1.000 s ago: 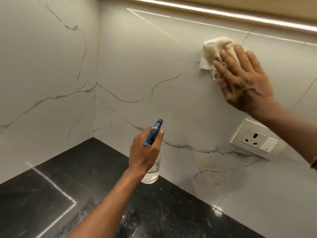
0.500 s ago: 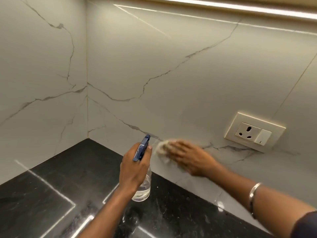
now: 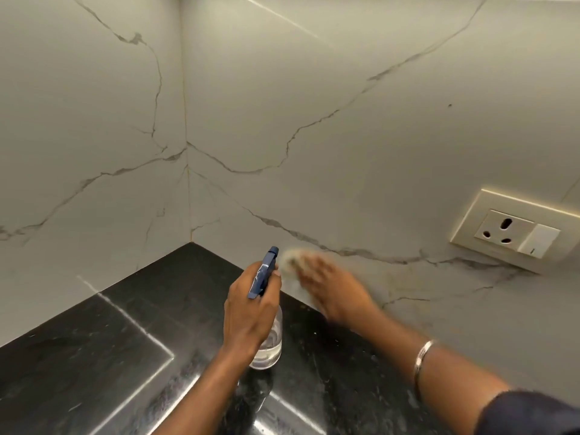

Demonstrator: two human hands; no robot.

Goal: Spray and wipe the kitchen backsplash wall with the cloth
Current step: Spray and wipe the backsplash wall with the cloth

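I see my left hand (image 3: 251, 312) wrapped tight around the neck of the spray bottle (image 3: 267, 337), fingers closed on it, blue trigger head (image 3: 263, 273) pointing toward 12 o'clock at the wall. The clear bottle body hangs below the fist, over the black stone surface (image 3: 94, 356); whether its base touches the surface I cannot tell.

My right hand (image 3: 334, 293) lies at about 1 o'clock from the bottle, palm pressed flat toward the backsplash wall (image 3: 314, 120) low down, just above the seam where wall meets surface. It is motion-blurred. The cloth (image 3: 290, 260) shows as a pale smear at the fingertips, just beside the trigger head; the fingers look spread over it, pressing rather than pinching, though the blur hides the exact grip.

A metal bangle (image 3: 422, 359) sits on the right wrist, a dark sleeve (image 3: 533, 416) at 5 o'clock. A socket plate (image 3: 514, 232) is mounted on the wall at 3 o'clock, well apart from the cloth.
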